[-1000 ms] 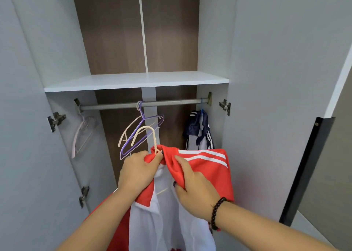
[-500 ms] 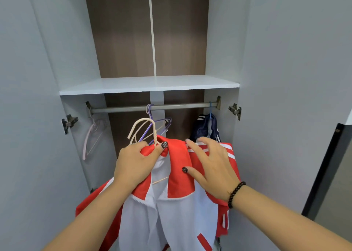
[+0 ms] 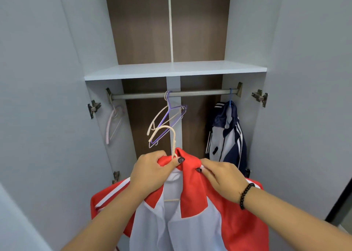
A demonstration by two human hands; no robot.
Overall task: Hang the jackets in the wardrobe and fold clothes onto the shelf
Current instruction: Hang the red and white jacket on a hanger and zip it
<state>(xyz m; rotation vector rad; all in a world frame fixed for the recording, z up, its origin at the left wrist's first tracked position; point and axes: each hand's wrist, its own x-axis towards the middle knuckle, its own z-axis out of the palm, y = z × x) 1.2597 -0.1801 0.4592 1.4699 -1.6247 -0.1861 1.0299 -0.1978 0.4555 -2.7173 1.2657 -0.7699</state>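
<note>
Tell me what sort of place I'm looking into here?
An open wardrobe, probably in a bedroom. A hanging rail runs under a shelf, with spare hangers and a navy jacket on it, and door hinges at the sides.

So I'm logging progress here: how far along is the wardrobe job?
Done: a navy jacket hangs on the rail. In hand: the left hand and right hand grip the red jacket on a cream hanger, not yet hooked on. Left: hang it; the shelf shows no folded clothes.
</note>
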